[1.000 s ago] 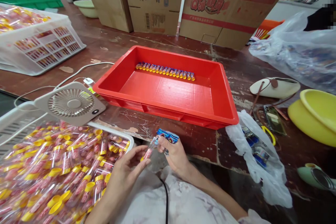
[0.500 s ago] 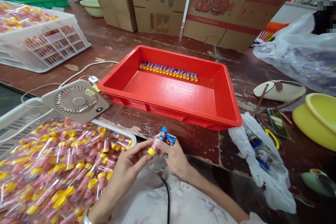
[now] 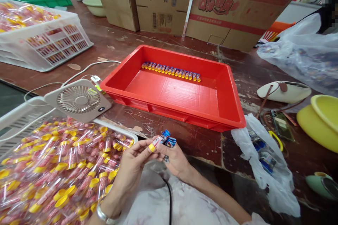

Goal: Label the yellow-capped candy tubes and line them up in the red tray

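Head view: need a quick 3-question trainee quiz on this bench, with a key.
1. True or false: the red tray holds a single row of tubes along its far wall.
2. The tube held between the left hand and the right hand has a cap that is: A yellow, B green, C black.
3. Fill in: seen from the person, the fan lies to the ___ of the red tray, by the white basket.
Key: 1 true; 2 A; 3 left.
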### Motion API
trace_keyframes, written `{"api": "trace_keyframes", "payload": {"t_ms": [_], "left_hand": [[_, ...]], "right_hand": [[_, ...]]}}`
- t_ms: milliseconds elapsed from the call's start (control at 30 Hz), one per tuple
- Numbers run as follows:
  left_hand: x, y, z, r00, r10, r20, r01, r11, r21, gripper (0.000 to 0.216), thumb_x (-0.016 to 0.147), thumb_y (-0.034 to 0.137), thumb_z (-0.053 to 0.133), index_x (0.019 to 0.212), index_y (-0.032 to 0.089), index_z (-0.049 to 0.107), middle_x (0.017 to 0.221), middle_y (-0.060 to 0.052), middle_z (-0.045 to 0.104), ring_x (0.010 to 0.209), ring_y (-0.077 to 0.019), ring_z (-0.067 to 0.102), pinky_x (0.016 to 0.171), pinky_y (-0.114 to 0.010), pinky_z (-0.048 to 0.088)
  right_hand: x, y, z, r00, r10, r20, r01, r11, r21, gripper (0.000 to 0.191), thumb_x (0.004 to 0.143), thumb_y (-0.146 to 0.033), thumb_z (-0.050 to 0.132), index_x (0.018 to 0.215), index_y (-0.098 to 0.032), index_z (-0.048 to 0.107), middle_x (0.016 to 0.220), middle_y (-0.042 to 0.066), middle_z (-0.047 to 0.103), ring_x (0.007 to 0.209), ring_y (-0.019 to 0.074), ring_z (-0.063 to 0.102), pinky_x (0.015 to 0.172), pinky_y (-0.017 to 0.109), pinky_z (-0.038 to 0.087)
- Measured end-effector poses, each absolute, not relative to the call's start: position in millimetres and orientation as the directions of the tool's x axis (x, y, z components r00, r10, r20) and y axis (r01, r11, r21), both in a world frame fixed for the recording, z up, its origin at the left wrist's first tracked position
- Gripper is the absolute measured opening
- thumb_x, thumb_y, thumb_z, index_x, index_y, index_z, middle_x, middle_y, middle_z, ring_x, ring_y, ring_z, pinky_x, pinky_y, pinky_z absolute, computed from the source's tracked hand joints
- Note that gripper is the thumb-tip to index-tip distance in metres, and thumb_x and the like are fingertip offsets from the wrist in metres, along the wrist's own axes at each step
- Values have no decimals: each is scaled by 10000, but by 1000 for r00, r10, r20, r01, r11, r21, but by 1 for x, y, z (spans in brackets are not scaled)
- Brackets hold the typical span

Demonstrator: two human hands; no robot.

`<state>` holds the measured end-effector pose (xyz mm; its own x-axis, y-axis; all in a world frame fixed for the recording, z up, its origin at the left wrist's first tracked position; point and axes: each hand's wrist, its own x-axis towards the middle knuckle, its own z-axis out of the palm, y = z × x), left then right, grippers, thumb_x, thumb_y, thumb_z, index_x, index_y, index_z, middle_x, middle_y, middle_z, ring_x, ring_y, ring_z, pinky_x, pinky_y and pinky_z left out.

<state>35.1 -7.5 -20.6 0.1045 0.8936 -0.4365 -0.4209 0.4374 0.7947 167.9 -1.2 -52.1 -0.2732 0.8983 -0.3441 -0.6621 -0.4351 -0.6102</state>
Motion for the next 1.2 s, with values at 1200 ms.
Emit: {"api": "trace_keyframes", "payload": {"t_ms": [1200], "left_hand": [[34, -4, -34, -12, 875, -484, -450, 428, 784, 354, 556, 315, 926, 805, 139, 746, 731, -21, 748, 619, -112, 687, 615, -178, 575]], "right_hand": [[169, 5, -59, -177, 926, -334, -671, -362, -647, 299, 729, -359, 820, 927, -155, 728, 538, -60, 458, 506, 88, 350, 487, 222, 309]]}}
